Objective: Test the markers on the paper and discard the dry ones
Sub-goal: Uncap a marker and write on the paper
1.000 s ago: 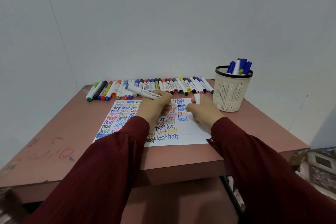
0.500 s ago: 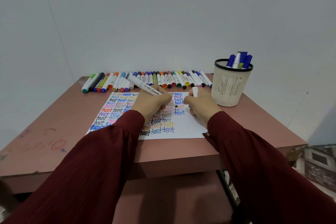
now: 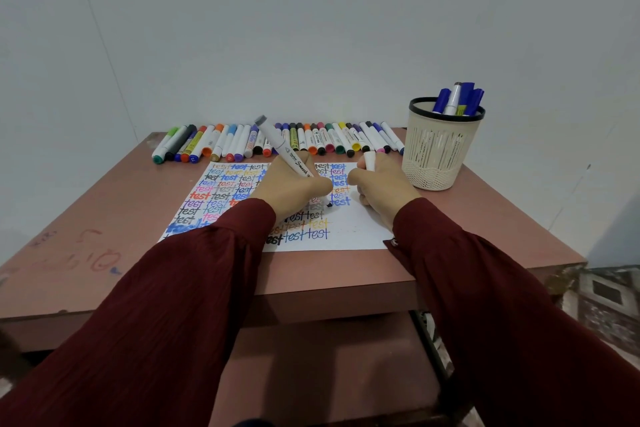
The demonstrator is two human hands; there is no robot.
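Observation:
A white sheet of paper lies on the brown table, covered with rows of the word "test" in many colours. My left hand grips a white marker with a grey end, tilted up to the left, its dark tip down on the paper near the middle. My right hand rests on the paper's right part and holds the marker's white cap upright. A row of several capped markers lies along the far edge of the table.
A beige mesh cup with a black rim stands at the table's back right, holding several blue and white markers. A pale wall rises right behind the table. Patterned floor shows past the table's right edge.
The marker in my left hand has tilted more upright and its tip has moved down the paper. The camera has shifted a little; my right hand stays with the cap.

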